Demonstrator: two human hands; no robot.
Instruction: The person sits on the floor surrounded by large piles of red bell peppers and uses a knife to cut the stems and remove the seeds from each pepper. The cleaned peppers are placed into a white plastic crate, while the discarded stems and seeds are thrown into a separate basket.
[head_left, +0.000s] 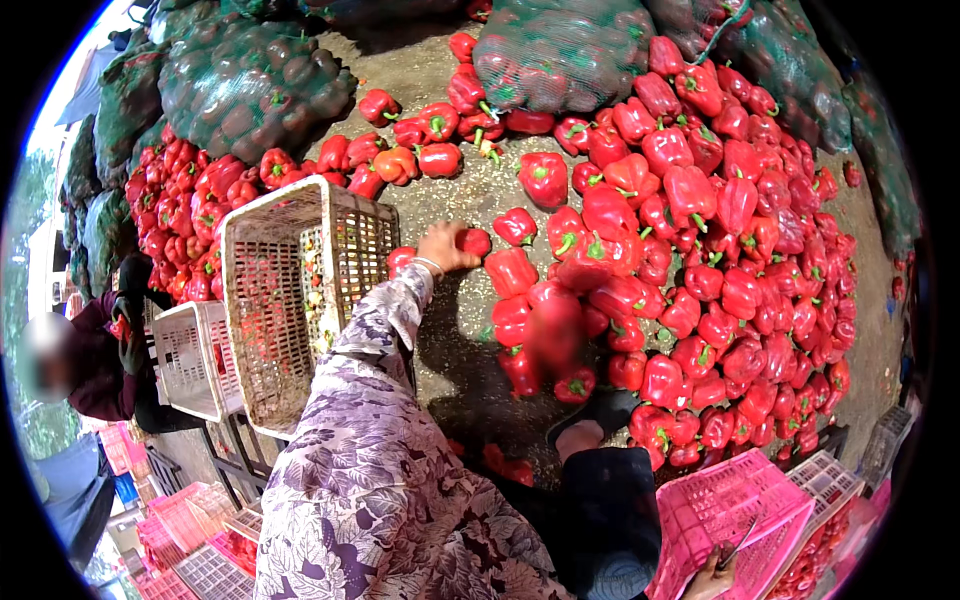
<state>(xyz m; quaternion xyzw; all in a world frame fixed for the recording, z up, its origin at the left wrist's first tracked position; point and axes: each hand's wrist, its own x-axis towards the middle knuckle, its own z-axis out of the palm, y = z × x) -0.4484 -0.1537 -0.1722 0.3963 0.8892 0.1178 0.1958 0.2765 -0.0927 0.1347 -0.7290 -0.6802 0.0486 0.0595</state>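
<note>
My left hand (444, 247), in a purple floral sleeve, reaches to the floor with its fingers and thumb around a red bell pepper (474, 241). Other red peppers lie near it, among them a blocky one (511, 271) to its right. A large heap of red bell peppers (690, 191) covers the floor on the right. A blurred red pepper (553, 330) shows in front of that heap. At the bottom edge, my right hand (711, 576) holds a thin-bladed knife (741, 541) over a pink plastic crate (739, 495); part of this hand is cut off.
A dirty white plastic crate (326, 247) stands tilted left of my arm, a smaller one (199, 360) beyond. Green mesh sacks of peppers (255, 90) line the back. A co-worker (105, 352) sits at far left. A shoe (600, 416) is beside the heap; stacked crates (214, 574) stand lower left.
</note>
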